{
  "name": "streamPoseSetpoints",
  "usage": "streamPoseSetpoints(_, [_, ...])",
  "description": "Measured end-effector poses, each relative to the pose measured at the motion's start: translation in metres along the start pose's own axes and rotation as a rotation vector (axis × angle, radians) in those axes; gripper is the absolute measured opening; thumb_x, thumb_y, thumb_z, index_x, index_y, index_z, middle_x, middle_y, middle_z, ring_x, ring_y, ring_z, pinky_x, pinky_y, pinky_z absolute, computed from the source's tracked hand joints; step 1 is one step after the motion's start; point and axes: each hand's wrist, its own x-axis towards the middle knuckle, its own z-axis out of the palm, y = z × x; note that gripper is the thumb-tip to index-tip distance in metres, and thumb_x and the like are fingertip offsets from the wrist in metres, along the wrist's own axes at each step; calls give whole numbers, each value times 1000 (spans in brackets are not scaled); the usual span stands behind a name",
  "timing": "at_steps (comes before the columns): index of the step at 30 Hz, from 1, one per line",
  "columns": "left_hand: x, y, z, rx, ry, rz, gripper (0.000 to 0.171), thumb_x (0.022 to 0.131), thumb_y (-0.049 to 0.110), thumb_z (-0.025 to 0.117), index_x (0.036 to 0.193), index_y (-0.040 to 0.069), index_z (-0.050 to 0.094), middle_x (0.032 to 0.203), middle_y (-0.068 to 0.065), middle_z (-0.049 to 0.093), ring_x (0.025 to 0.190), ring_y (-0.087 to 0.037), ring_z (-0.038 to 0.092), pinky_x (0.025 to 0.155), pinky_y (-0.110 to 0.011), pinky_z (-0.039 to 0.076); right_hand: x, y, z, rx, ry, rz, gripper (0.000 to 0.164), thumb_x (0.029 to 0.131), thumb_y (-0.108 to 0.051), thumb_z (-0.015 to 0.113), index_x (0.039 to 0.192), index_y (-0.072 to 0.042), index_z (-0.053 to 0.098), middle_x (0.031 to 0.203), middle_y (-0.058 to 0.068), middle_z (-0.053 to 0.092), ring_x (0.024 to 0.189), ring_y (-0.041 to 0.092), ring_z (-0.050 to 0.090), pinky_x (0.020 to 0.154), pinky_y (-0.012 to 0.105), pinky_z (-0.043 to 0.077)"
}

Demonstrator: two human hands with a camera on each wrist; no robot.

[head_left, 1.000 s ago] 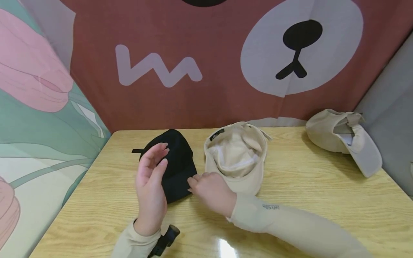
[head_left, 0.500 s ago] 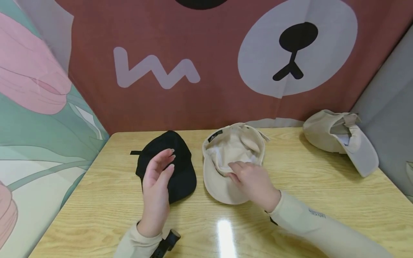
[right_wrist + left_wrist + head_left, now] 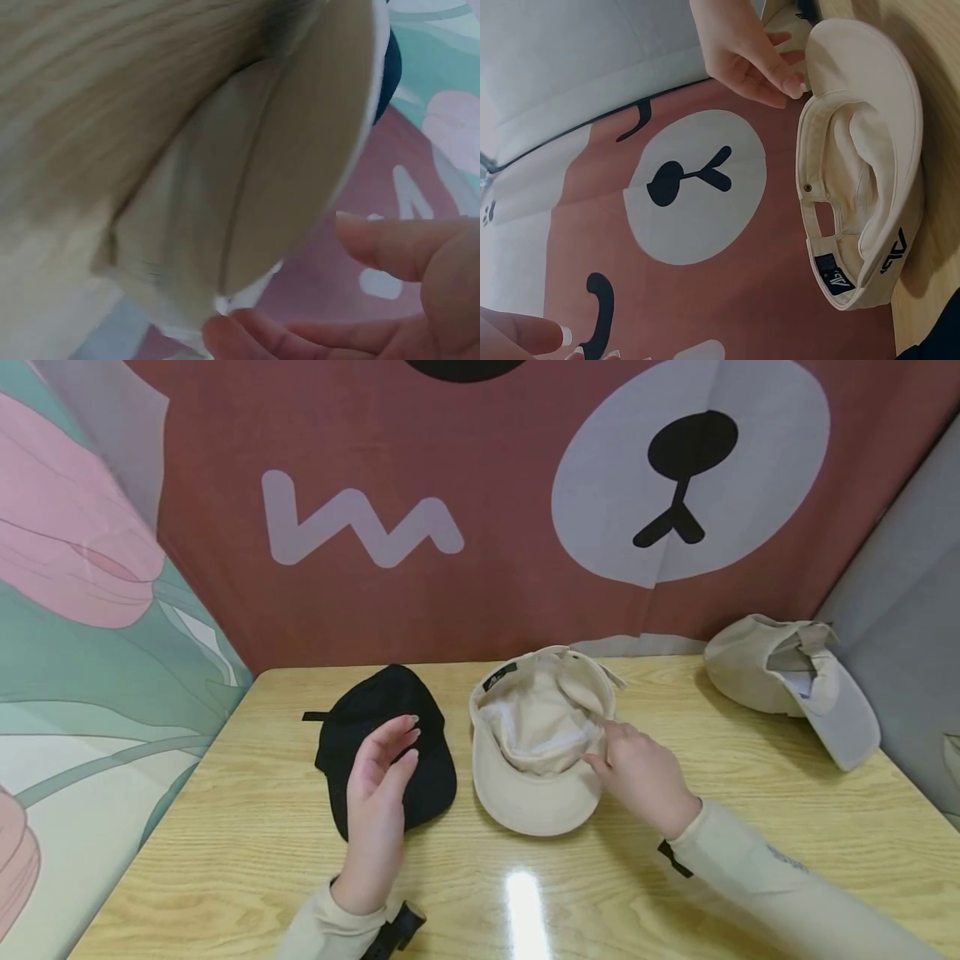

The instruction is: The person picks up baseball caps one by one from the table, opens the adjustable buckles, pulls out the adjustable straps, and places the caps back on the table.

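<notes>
A beige baseball cap (image 3: 536,806) lies upside down mid-table, hollow facing up and brim toward me. My right hand (image 3: 648,781) is at its right edge; in the right wrist view the thumb (image 3: 397,244) stands apart from the other fingers, close by the cap (image 3: 300,150). Whether a fingertip touches the cloth I cannot tell. On the left lies a black cap (image 3: 386,702), crown up, its strap sticking out leftward. My left hand (image 3: 375,827) hovers in front of it, fingers loosely bent with nothing between them, hiding part of that cap.
Another beige cap (image 3: 750,668) lies on its side at the table's back right, against the grey wall (image 3: 915,610). A brown cloth with a bear print (image 3: 487,602) hangs behind the wooden table (image 3: 225,827).
My right hand has moved rightward from the black cap across the beige cap to its right edge. The beige cap's brim now points more toward me. My left hand has drifted slightly right.
</notes>
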Motion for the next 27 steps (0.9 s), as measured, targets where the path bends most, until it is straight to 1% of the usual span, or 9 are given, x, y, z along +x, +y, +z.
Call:
streamPoseSetpoints(3, [0, -2, 1, 4, -2, -5, 29, 96, -5, 44, 124, -6, 51, 125, -8, 56, 117, -19, 50, 101, -26, 38, -1, 7, 2, 21, -65, 26, 29, 86, -18, 75, 84, 5, 58, 67, 11, 55, 53, 22, 53, 44, 36, 43])
streamPoseSetpoints(5, [0, -4, 2, 0, -4, -7, 29, 96, -5, 44, 124, -6, 51, 124, -8, 56, 117, -20, 50, 100, -26, 38, -2, 11, 4, 66, -133, 57, 28, 89, -21, 71, 79, -1, 55, 62, 5, 49, 50, 17, 47, 42, 34, 39])
streamPoseSetpoints(7, [0, -5, 2, -2, -10, -8, 29, 96, -5, 44, 123, -7, 51, 124, -8, 56, 117, -21, 50, 100, -25, 39, -3, 14, 6, 133, -205, 91, 26, 92, -25, 67, 86, 0, 59, 59, 2, 47, 48, 15, 44, 43, 32, 37])
streamPoseSetpoints(8, [-1, -5, 2, -3, -13, -9, 29, 96, -5, 44, 123, -7, 51, 124, -8, 57, 117, -21, 50, 100, -25, 39, -3, 16, 7, 169, -240, 109, 28, 94, -26, 65, 93, 2, 61, 57, 1, 45, 47, 14, 43, 43, 31, 37])
streamPoseSetpoints(10, [-1, -6, 3, -7, -17, -14, 28, 95, -5, 44, 123, -7, 51, 124, -9, 56, 117, -21, 50, 100, -25, 39, -2, 19, 10, 251, -302, 145, 33, 96, -28, 61, 103, 5, 62, 56, 0, 43, 46, 12, 40, 44, 30, 36])
streamPoseSetpoints(12, [-2, -7, 3, -6, -19, -22, 28, 95, -6, 44, 123, -7, 50, 124, -8, 56, 117, -21, 50, 100, -25, 39, -2, 22, 13, 320, -342, 169, 38, 98, -28, 59, 111, 7, 61, 56, -1, 41, 45, 11, 37, 45, 30, 35])
streamPoseSetpoints(16, [-3, -10, 4, 0, -21, -44, 29, 95, -6, 44, 123, -7, 50, 125, -9, 56, 117, -19, 50, 99, -24, 40, 0, 25, 18, 413, -382, 198, 34, 99, -26, 57, 112, 6, 60, 57, -1, 41, 46, 11, 36, 45, 30, 35])
streamPoseSetpoints(21, [-4, -14, 5, -7, -26, -51, 29, 95, -6, 45, 123, -8, 50, 124, -10, 56, 117, -20, 51, 99, -24, 40, 1, 28, 18, 507, -419, 240, 38, 99, -23, 55, 122, 7, 56, 57, 0, 42, 46, 12, 39, 44, 30, 38])
streamPoseSetpoints(27, [-4, -16, 6, -4, -32, -55, 29, 95, -6, 44, 123, -9, 49, 126, -12, 55, 117, -20, 50, 99, -23, 40, 0, 32, 20, 609, -423, 288, 37, 99, -17, 54, 122, 12, 53, 61, 5, 53, 48, 19, 54, 48, 35, 48])
